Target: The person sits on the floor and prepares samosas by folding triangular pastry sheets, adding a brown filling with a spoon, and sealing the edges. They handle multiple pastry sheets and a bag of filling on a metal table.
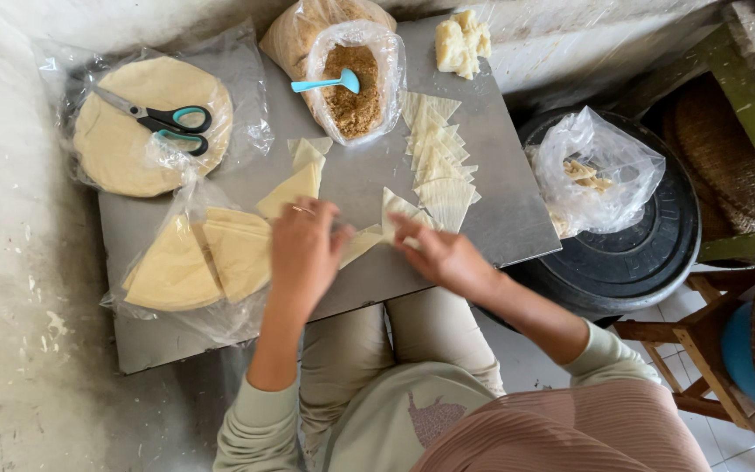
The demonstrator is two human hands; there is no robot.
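Observation:
My left hand (305, 249) rests on a pale yellow triangular wrapper piece (362, 242) at the front of the grey metal tray table (351, 175), fingers curled over it. My right hand (443, 253) pinches the corner of another thin triangular wrapper (398, 210) just to the right. Beyond my right hand, a row of cut triangular wrappers (437, 157) overlaps toward the back. Two more triangles (297, 179) lie just beyond my left hand.
A clear bag of brown crumbly filling (353, 96) with a light blue spoon (327, 84) stands at the back. Scissors (163, 118) lie on bagged round wrappers (124, 149); halved wrappers in plastic (203, 258) at left. Dough lump (463, 42) at back right. A bag on a black round lid (622, 253).

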